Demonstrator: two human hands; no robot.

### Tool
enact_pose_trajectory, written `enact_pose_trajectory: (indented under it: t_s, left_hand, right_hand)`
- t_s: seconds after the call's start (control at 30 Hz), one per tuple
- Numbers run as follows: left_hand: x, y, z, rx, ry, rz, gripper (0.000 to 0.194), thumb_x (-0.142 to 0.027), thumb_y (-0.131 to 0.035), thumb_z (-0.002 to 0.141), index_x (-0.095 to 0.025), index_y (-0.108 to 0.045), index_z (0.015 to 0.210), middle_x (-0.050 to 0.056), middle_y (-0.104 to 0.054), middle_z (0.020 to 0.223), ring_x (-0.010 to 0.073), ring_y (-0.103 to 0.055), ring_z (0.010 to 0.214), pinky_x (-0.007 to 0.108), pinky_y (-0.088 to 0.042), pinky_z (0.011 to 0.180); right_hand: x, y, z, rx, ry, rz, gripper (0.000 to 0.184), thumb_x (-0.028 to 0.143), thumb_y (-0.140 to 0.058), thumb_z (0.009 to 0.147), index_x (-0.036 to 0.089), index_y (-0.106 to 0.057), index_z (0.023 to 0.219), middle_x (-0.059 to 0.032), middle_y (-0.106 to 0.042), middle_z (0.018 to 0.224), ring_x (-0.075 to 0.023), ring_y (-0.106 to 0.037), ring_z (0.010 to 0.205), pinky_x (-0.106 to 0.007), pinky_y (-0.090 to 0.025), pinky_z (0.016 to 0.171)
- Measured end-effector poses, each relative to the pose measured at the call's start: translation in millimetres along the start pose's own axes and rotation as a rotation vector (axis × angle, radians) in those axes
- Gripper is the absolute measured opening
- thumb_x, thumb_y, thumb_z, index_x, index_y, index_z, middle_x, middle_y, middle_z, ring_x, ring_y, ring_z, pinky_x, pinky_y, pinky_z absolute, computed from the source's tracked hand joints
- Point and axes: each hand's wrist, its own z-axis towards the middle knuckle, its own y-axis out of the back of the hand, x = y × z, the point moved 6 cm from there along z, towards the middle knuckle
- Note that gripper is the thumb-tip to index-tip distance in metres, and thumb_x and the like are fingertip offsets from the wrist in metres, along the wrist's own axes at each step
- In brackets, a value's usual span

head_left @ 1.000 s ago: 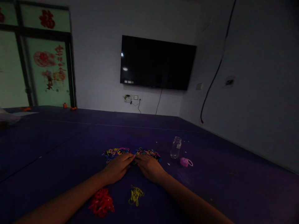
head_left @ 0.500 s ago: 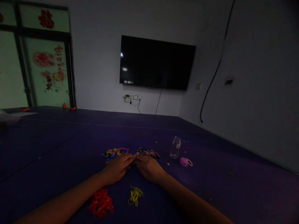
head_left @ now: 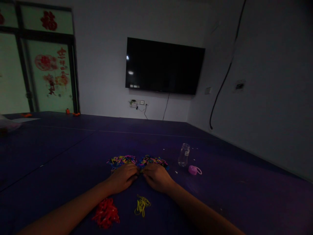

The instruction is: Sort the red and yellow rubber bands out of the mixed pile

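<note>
A pile of multicoloured rubber bands [head_left: 154,160] lies on the purple surface, parted into two heaps with a narrow strip of bands between. My left hand [head_left: 124,176] rests at the near side of the left heap, its fingers curled down into the rubber bands. At the right heap, my right hand [head_left: 156,175] is bent the same way, fingertips among the bands. Both sets of fingertips are partly hidden and stand a small gap apart. Closer to me are a heap of red rubber bands [head_left: 106,213], beside my left forearm, and a small bunch of yellow rubber bands [head_left: 142,205].
Right of the pile stands a clear bottle [head_left: 184,155], with a pink looped cap [head_left: 193,170] beside it. Small white scraps [head_left: 176,172] dot the purple surface [head_left: 73,150]. A clear plastic bag [head_left: 7,124] and orange objects [head_left: 67,111] lie far left.
My hands, whose fingertips were touching and stretched over the pile, have drawn slightly apart and their fingers have curled. More of the bands between them now shows.
</note>
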Motion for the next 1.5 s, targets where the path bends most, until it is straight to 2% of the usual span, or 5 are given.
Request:
enact_pose_trajectory:
  t_s: [0.23,0.4,0.7,1.1,1.5]
  left_hand:
    - [-2.0,0.8,2.0,0.029,-0.045,-0.022,0.026,-0.01,-0.049,0.085,-0.021,-0.06,0.106,0.006,-0.062,0.11,0.0211,-0.055,0.104,0.037,-0.043,0.091]
    - [-0.1,-2.2,2.8,0.071,-0.02,0.004,0.025,-0.012,-0.049,0.086,-0.02,-0.061,0.106,0.006,-0.062,0.105,0.0223,-0.056,0.101,0.037,-0.044,0.089]
    - [-0.7,-1.8,2.3,0.029,-0.051,-0.01,0.033,-0.01,-0.047,0.086,-0.021,-0.055,0.115,0.006,-0.061,0.108,0.0223,-0.054,0.102,0.038,-0.042,0.09]
    - [0.7,-1.6,0.6,0.016,-0.009,-0.003,0.034,-0.01,-0.046,0.086,-0.02,-0.054,0.118,0.008,-0.059,0.113,0.0225,-0.053,0.105,0.038,-0.043,0.091]
    - [4.4,-3.7,0.3,-0.001,0.02,0.003,0.037,-0.011,-0.047,0.086,-0.021,-0.052,0.12,0.008,-0.058,0.117,0.0221,-0.053,0.108,0.038,-0.043,0.092]
  right_hand:
    - [-0.8,-1.7,-0.7,0.006,0.019,0.023,0.022,0.014,-0.043,0.088,0.017,-0.065,0.092,-0.0059,-0.068,0.091,-0.0166,-0.061,0.086,-0.027,-0.045,0.078]
    - [-1.1,-2.5,-0.2,0.038,0.001,0.038,0.024,0.014,-0.042,0.089,0.017,-0.065,0.097,-0.0067,-0.068,0.097,-0.0167,-0.062,0.09,-0.027,-0.045,0.081]
    - [-0.7,-1.5,-0.2,0.023,0.021,0.085,0.026,0.014,-0.041,0.089,0.016,-0.064,0.1,-0.0078,-0.068,0.102,-0.018,-0.061,0.095,-0.028,-0.046,0.085]
    - [2.0,1.9,-1.7,-0.028,0.049,0.04,0.027,0.016,-0.041,0.09,0.016,-0.063,0.106,-0.0091,-0.066,0.108,-0.0183,-0.062,0.096,-0.029,-0.048,0.084]
    - [-3.6,-5.6,-2.6,-0.041,0.023,-0.006,0.024,0.016,-0.044,0.09,0.016,-0.062,0.105,-0.0094,-0.066,0.109,-0.0185,-0.063,0.096,-0.029,-0.049,0.084]
